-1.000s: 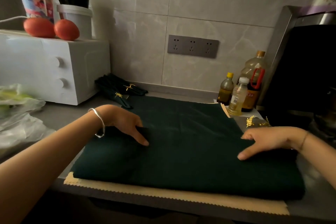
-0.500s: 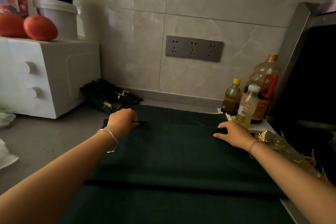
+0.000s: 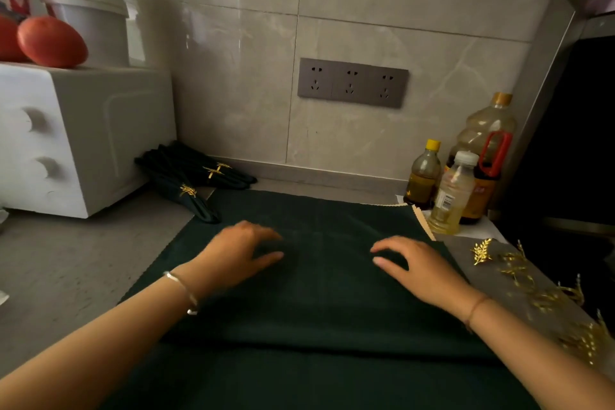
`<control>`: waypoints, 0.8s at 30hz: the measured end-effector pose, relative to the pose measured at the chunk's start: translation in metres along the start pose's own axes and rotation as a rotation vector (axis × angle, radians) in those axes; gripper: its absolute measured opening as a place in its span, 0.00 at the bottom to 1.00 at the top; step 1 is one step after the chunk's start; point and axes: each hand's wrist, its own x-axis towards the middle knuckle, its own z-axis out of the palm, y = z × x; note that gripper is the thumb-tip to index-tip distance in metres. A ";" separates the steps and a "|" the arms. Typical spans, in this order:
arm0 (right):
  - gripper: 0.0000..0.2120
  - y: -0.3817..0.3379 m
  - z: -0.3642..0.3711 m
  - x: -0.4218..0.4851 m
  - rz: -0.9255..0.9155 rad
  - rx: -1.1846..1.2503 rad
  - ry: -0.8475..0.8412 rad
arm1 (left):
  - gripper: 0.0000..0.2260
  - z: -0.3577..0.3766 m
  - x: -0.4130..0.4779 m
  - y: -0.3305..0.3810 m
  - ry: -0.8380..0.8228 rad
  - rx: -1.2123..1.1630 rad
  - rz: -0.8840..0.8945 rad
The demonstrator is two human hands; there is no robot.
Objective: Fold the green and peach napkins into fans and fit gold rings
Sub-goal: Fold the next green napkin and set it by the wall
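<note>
Pleating stage: green napkin lies spread on the counter, over peach napkin. Left hand and right hand rest on it, fingers spread, pinching nothing. Advised: gather even pleats, both sides level. Gold rings lie along the right edge.

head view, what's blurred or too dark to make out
Head view: the left hand is smeared by motion, the right hand sharper. Head view: dim light leaves the green napkin nearly black, its folds faint. Head view: the gold rings blur toward the edge; a pale glare streak runs down the tiles.
</note>
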 end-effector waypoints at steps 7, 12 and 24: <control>0.24 -0.035 0.004 -0.084 -0.206 -0.012 -0.287 | 0.30 -0.004 -0.085 0.055 -0.352 -0.027 0.231; 0.29 -0.040 0.005 -0.096 -0.201 -0.140 -0.224 | 0.23 0.011 -0.084 0.061 -0.294 0.281 0.248; 0.37 -0.056 -0.008 -0.146 -0.195 -0.134 -0.161 | 0.22 0.006 -0.121 0.081 -0.307 0.211 0.259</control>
